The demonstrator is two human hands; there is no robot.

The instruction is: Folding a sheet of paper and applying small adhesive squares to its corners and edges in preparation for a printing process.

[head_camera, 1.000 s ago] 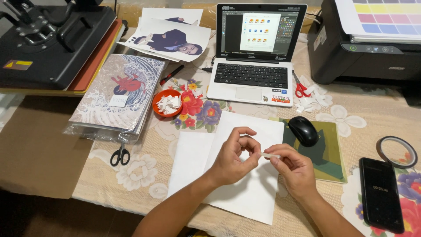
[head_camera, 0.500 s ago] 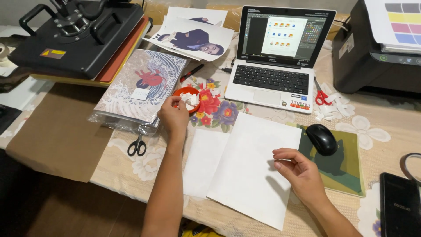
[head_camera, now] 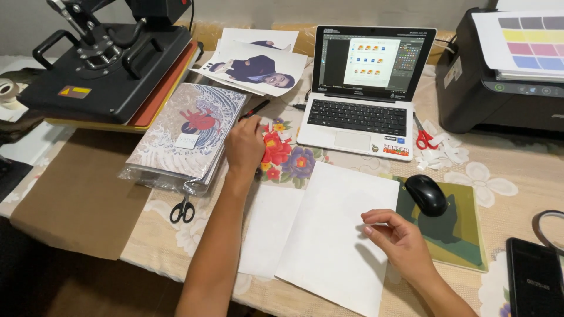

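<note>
Left hand: your left hand [head_camera: 245, 147] sat mid-frame over the floral worktop [head_camera: 517, 176], fingers hidden, can't tell.
Right hand: your right hand [head_camera: 398, 239] rested lower right on the white paper [head_camera: 335, 235], fingers loosely curled, holding nothing.

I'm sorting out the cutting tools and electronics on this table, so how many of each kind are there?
Scissors: 2, black-handled and red-handled
Laptop: 1
Computer mouse: 1
Printer: 1
Phone: 1
Heat press: 1
Total: 7

Matt white paper sheet [head_camera: 335, 235]; glossy plastic mouse [head_camera: 426, 195]
</note>
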